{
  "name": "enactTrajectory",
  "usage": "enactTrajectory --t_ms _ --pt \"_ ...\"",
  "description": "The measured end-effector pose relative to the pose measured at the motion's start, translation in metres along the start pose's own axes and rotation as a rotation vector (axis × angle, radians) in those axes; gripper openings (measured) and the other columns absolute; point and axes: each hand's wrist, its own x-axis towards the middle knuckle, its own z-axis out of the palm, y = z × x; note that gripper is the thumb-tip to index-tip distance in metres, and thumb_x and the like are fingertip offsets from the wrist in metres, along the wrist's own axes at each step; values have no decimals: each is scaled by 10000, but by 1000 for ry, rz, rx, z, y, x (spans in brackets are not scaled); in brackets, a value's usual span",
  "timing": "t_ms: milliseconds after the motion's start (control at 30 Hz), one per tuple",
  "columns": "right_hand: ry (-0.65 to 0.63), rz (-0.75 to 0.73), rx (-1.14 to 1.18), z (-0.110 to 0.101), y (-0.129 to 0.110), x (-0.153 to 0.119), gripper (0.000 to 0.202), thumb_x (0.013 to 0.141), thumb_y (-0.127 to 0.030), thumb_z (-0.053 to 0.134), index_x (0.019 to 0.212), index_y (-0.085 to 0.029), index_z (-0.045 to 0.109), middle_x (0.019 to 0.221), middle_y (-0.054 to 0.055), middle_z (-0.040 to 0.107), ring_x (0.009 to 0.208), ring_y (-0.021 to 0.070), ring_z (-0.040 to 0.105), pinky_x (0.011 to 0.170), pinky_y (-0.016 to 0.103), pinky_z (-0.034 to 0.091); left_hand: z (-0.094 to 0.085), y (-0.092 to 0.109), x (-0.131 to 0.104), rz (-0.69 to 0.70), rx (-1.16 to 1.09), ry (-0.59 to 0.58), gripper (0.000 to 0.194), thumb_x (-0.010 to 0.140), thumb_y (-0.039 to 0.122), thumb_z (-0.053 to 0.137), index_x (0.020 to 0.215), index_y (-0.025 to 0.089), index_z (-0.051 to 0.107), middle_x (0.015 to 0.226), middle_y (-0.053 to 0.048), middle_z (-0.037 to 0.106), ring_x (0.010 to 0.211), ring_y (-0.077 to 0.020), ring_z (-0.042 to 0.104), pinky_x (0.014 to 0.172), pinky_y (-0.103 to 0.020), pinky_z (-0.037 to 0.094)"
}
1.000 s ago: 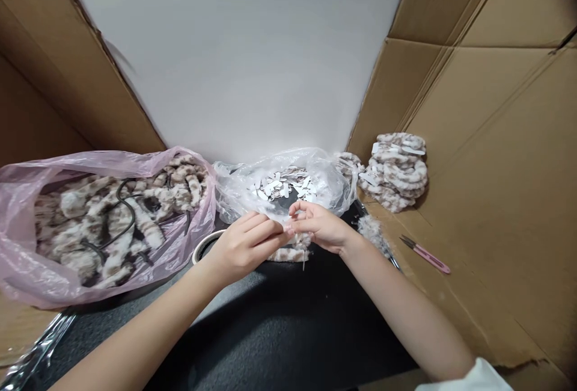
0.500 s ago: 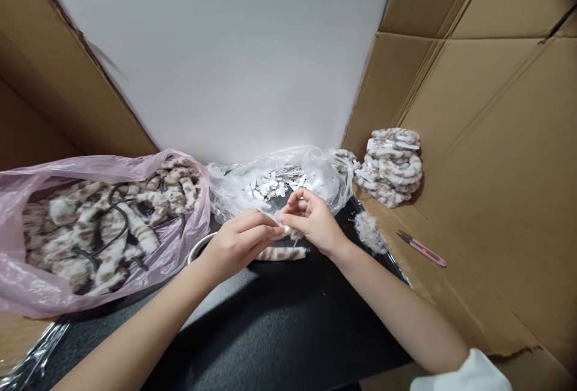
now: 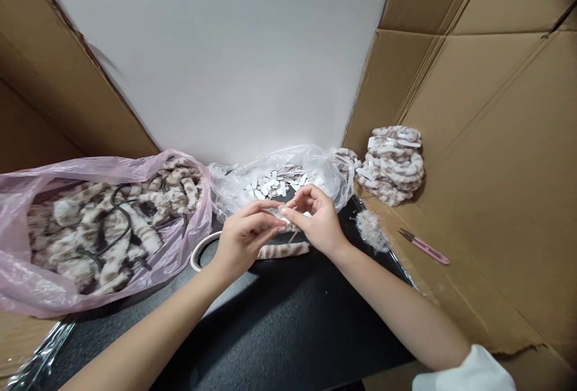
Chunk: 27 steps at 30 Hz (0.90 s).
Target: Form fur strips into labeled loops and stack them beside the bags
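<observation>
My left hand [image 3: 247,234] and my right hand [image 3: 315,218] meet over the middle of the black tabletop [image 3: 288,313]. Both are closed, fingertips pinched around a small whitish piece [image 3: 283,210] whose kind I cannot make out. Just below them lies a fluffy white-and-brown strip [image 3: 283,251], its upper part partly hidden by my hands. Beside my left wrist sits a white ring like a tape roll [image 3: 196,258], partly covered by the hand. A clear plastic bag [image 3: 322,168] behind my fingers holds many white tags [image 3: 274,185].
At left, a pink plastic bag [image 3: 27,283] is full of fluffy pieces [image 3: 130,228] and dark cords. Stacked fluffy rings [image 3: 392,165] with white tags stand at right, near a tuft of fluff [image 3: 372,230] and pink thread snips [image 3: 424,246]. Cardboard walls [image 3: 496,138] enclose the sides.
My left hand has turned, its fingers lifting to meet the right fingertips at the whitish piece. More of the white ring shows now. The view has shifted slightly.
</observation>
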Motion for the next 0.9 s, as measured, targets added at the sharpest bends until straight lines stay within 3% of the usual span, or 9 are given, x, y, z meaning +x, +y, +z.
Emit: enactTrajectory --t_ms 100,233,367,533,733,900 --pt "39 106 56 0 1 2 342 639 -318 778 761 -218 474 713 -40 625 499 82 498 461 219 428 3 0 -2 -19 -5 4 59 812 132 700 805 183 730 1051 -82 722 699 -117 679 526 -176 483" --pt "7 142 41 -1 2 2 373 618 -349 795 755 -217 474 740 -38 617 463 74 471 442 232 442 8 -1 -4 -33 -54 35 88 825 125 677 808 188 736 894 -58 753 755 -147 704 643 -209 542" --pt "-35 83 -60 -2 1 2 315 641 -309 778 739 -205 497 740 -23 635 487 75 455 462 223 394 8 -3 -4 -105 -116 17 41 813 155 696 788 176 721 758 -34 743 660 -133 682 609 -208 522" --pt "-65 -54 -155 -3 -2 1 209 681 -235 719 739 -200 522 720 -18 621 587 105 513 521 234 393 4 1 -3 -327 -134 -55 132 819 265 697 751 157 666 581 -7 686 451 -94 551 454 -192 391" --pt "-113 -74 -147 -2 -6 0 194 687 -181 690 735 -205 504 715 -17 618 620 118 542 544 247 394 1 7 -2 -435 -176 -64 211 825 317 674 714 177 560 559 -1 650 467 -115 567 470 -206 397" --pt "-185 -71 -137 -7 -9 1 198 710 -193 693 755 -205 501 732 -14 621 679 132 581 623 268 438 4 13 -1 -574 -395 -83 265 858 356 636 758 199 447 698 -13 681 535 -115 592 507 -212 435"
